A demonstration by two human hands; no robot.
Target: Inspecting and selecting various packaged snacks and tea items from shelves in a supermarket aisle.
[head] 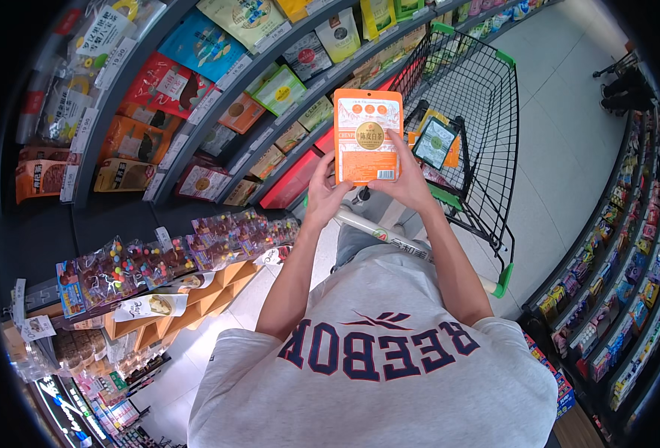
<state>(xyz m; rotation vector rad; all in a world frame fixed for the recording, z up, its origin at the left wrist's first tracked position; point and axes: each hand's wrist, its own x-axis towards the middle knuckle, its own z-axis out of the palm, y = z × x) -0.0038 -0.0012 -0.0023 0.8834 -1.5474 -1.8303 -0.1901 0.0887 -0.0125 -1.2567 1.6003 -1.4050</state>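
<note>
Both hands hold an orange and white tea pouch (368,137) upright in front of the body, its printed face towards the camera. My left hand (325,193) grips the lower left edge, with the thumb along the bottom. On the lower right edge is my right hand (409,179), one finger reaching up over the front. Beyond the hands stands a black wire shopping cart (484,106) with green corners. In it lie a dark green and white pouch (434,143) and an orange and yellow pouch (452,152), partly covered. The cart's white handle bar (370,227) runs below the forearms.
Shelves (192,112) of packaged goods curve along the left. A wooden display rack (218,291) with bagged sweets (114,269) stands at lower left. Another long shelf (604,302) lines the right. A person's dark-clothed legs (629,89) and another cart are at upper right.
</note>
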